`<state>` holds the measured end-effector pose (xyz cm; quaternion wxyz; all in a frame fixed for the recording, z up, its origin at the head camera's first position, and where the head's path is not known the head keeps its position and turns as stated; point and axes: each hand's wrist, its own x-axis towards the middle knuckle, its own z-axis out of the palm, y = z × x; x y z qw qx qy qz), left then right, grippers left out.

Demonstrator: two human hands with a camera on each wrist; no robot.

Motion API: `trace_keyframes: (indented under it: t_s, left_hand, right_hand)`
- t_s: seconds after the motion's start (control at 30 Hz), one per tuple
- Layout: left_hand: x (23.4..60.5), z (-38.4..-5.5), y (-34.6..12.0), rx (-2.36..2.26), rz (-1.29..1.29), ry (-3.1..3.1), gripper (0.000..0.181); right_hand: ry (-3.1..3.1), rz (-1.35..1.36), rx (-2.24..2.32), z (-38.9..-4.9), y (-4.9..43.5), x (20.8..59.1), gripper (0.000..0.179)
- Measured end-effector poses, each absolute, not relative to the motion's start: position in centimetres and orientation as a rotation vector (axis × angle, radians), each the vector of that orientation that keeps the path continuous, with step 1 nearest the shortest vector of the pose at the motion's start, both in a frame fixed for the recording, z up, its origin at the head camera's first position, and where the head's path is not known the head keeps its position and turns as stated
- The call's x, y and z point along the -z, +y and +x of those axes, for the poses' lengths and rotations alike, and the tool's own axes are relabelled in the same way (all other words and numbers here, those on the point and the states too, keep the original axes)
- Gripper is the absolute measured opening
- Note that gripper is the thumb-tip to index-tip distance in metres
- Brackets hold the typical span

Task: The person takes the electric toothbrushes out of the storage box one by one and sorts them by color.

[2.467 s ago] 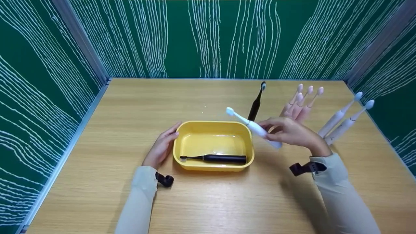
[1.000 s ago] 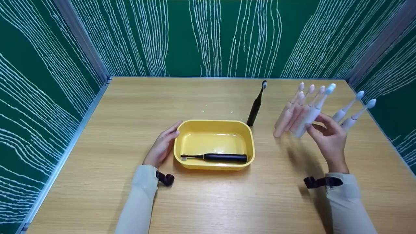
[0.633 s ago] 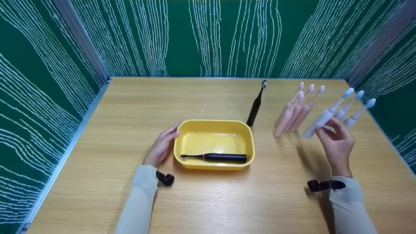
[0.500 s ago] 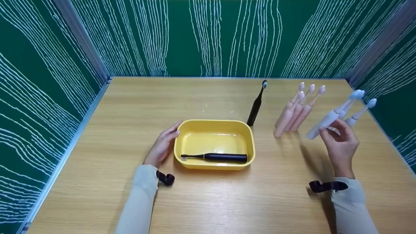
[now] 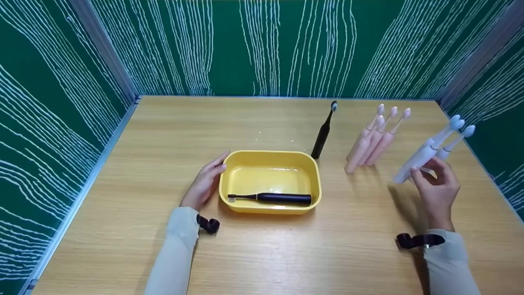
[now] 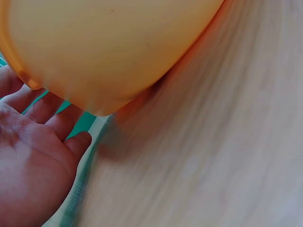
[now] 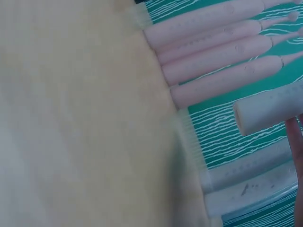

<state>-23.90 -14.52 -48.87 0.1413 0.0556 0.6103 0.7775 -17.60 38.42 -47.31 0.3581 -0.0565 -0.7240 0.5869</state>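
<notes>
My left hand (image 5: 202, 184) rests against the left wall of a yellow plastic tub (image 5: 270, 211); the left wrist view shows its fingers (image 6: 45, 106) extended along the tub's outside. Inside the tub a black electric toothbrush (image 5: 284, 198) lies along the near wall. On the right, my right hand (image 5: 438, 188) pinches a white electric toothbrush (image 5: 417, 159) by the handle, head up and tilted right. In the right wrist view this white toothbrush (image 7: 270, 108) is off the table, its base showing. Two more white toothbrushes (image 7: 253, 189) stand beside it, largely hidden in the head view.
Several pink toothbrushes (image 5: 360, 151) stand upright in a cluster left of the right hand. A black toothbrush (image 5: 322, 137) stands behind the tub's back right corner. Tiny white specks lie on the wooden table (image 5: 184, 127). Green patterned panels (image 5: 225, 49) enclose its back and sides.
My right hand carried the white toothbrush from above the tub's right edge, past the pink ones, to beside the other white ones, turning it head-right. The left hand and tub stayed put.
</notes>
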Motion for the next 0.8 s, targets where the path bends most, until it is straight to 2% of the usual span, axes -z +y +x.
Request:
trace_keyframes:
  t_s: [0.63, 0.8]
  left_hand:
    - [49.0, -24.0, -14.5, -2.24, 0.14, 1.792, 0.049]
    - [48.8, -23.9, -14.5, -2.237, 0.163, 1.788, 0.05]
  right_hand:
    - [-1.863, -0.393, -1.463, -16.9, 40.1, 47.7, 0.043]
    - [-1.705, -0.425, -1.621, -16.7, 40.9, 47.7, 0.044]
